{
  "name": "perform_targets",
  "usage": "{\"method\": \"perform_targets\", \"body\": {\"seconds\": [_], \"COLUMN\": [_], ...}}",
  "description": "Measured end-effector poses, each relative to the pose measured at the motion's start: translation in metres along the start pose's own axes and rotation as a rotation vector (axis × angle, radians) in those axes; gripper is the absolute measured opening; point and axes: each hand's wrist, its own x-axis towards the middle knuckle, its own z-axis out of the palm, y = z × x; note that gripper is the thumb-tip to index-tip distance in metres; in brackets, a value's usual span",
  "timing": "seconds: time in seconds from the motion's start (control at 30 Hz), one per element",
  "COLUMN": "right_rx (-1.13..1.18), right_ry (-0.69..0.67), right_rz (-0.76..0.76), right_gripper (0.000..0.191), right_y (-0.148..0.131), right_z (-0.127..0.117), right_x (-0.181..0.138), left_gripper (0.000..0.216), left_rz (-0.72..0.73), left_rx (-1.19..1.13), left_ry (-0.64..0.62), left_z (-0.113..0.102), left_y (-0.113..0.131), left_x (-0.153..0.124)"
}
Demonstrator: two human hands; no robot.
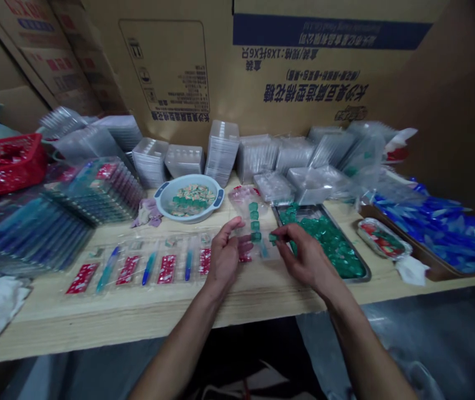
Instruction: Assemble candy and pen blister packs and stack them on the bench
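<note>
My right hand pinches a small green piece, which looks like a jelly candy, between thumb and fingertips. Just to its left stands a row of several similar green pieces. My left hand is beside that row, fingers apart and palm turned inward; I see nothing held in it. Beneath and between the hands lies a clear plastic tray, partly hidden by them. Further left runs a line of clear trays, with red packets and blue pen-shaped tubes in their compartments.
A metal tray of green pieces sits right of my right hand. Behind are a pale blue basin and stacked clear trays. Blue tubes fill a box at right. Filled packs and a red basket stand left.
</note>
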Motion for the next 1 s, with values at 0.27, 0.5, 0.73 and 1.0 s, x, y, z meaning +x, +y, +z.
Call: {"method": "perform_targets", "body": {"seconds": [0.27, 0.5, 0.73, 1.0], "right_rx": [-0.142, -0.078, -0.162, -0.231], "right_ry": [-0.040, -0.085, -0.146, -0.117], "right_rz": [-0.092, -0.094, -0.130, -0.165], "right_gripper": [0.016, 0.016, 0.019, 0.026], "right_y": [-0.015, -0.014, -0.019, -0.023], "right_z": [0.009, 0.006, 0.018, 0.021], "right_x": [-0.012, -0.008, -0.009, -0.013], "left_gripper": [0.043, 0.046, 0.047, 0.051], "left_rz": [0.019, 0.002, -0.024, -0.085], "left_rx": [-0.024, -0.040, -0.035, -0.149], "left_ry": [-0.019, 0.017, 0.018, 0.082], "left_z": [0.009, 0.006, 0.008, 0.009], "left_y": [0.003, -0.001, 0.000, 0.002], "left_x": [-0.004, -0.003, -0.007, -0.008]}}
